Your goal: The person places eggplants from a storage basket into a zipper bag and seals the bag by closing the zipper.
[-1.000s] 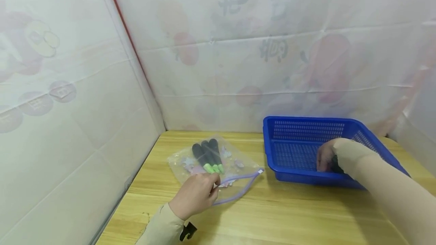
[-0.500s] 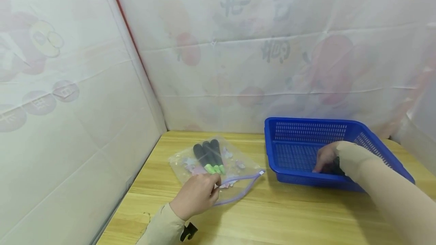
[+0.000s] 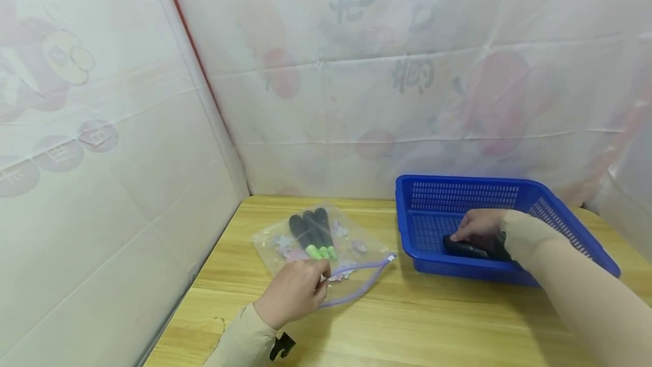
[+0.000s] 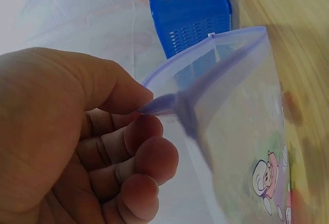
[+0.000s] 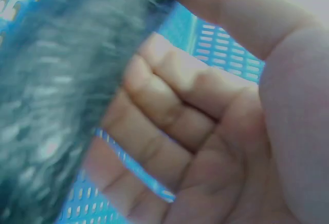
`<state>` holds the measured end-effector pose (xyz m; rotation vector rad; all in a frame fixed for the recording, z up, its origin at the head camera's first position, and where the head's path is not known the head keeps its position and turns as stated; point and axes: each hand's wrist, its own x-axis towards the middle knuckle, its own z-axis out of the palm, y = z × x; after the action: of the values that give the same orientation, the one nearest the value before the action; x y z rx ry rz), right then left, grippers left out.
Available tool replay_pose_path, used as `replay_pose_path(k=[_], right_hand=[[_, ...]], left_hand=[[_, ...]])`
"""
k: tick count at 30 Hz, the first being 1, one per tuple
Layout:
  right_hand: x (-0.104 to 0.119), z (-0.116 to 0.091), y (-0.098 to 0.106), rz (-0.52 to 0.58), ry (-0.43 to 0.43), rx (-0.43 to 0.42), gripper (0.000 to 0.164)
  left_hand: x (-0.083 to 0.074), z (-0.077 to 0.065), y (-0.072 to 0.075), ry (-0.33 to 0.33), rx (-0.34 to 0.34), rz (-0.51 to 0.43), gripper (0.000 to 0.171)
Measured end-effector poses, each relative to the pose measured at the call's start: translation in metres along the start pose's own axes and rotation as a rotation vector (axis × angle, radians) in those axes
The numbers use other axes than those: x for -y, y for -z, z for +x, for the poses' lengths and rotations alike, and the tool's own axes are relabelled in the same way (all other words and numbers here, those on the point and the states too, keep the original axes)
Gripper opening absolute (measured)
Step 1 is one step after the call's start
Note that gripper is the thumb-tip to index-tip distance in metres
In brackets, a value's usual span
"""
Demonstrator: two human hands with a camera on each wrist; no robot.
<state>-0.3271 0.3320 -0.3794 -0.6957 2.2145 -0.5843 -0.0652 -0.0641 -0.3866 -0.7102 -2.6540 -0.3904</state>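
Observation:
My left hand [image 3: 297, 292] pinches the lilac zip edge of a clear zip bag [image 3: 367, 242] between thumb and index finger. The bag's mouth gapes in the left wrist view. Inside lie three dark, elongated vegetables [image 3: 312, 231] with pale green ends, and pastel pictures are printed on the plastic. Within the blue basket [image 3: 415, 260], my right hand [image 3: 479, 225] grips a dark, cucumber-like vegetable [image 3: 460, 247] near its left end. Its surface appears shiny and bumpy, though blurred, in the right wrist view. My hand and sleeve hide part of it.
The basket has slotted walls and stands at the right of the wooden table [image 3: 387, 327]. A pale printed sheet [image 3: 326, 112] hangs behind the table, and another runs along the left side.
My right hand has raised the left end of the dark cucumber-like vegetable, which now shows more inside the basket. The left hand keeps its hold on the bag edge.

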Motion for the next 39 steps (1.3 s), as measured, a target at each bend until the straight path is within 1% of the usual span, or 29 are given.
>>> replay_pose_path(k=[3, 5, 10, 14, 16, 19, 25, 28, 33, 36, 39], right_hand=[[-0.001, 0.005, 0.003, 0.008, 0.028, -0.096, 0.035], [-0.002, 0.009, 0.004, -0.002, 0.032, -0.156, 0.034], [-0.005, 0.016, 0.005, -0.054, 0.015, -0.302, 0.036], [-0.005, 0.018, 0.004, -0.076, -0.002, -0.373, 0.037], [-0.005, 0.018, 0.002, -0.095, 0.004, -0.391, 0.038], [-0.007, 0.019, 0.001, -0.118, -0.007, -0.415, 0.038], [-0.007, 0.023, -0.001, -0.165, -0.018, -0.428, 0.039], [-0.005, 0.023, -0.002, -0.178, -0.009, -0.414, 0.038], [-0.006, 0.022, -0.002, -0.180, -0.025, -0.373, 0.037], [-0.007, 0.021, -0.003, -0.150, -0.044, -0.345, 0.040], [-0.006, 0.017, -0.005, -0.125, -0.050, -0.311, 0.034]], left_hand=[[0.000, 0.000, 0.000, -0.002, -0.001, 0.004, 0.005], [0.000, 0.000, 0.000, -0.002, -0.001, 0.006, 0.005], [-0.001, 0.000, 0.000, -0.005, -0.002, 0.012, 0.005], [-0.002, 0.000, 0.000, -0.003, -0.003, 0.007, 0.005], [-0.002, 0.000, 0.000, -0.002, -0.002, 0.003, 0.004], [-0.002, 0.000, 0.001, -0.002, -0.002, 0.003, 0.004], [-0.002, -0.002, 0.003, 0.001, -0.009, 0.002, 0.006], [-0.002, -0.003, 0.003, -0.002, -0.015, 0.001, 0.006], [0.000, -0.002, 0.002, -0.008, -0.023, 0.006, 0.007], [0.000, -0.002, 0.001, -0.008, -0.026, 0.005, 0.007], [0.000, -0.003, 0.001, -0.008, -0.028, 0.001, 0.006]])
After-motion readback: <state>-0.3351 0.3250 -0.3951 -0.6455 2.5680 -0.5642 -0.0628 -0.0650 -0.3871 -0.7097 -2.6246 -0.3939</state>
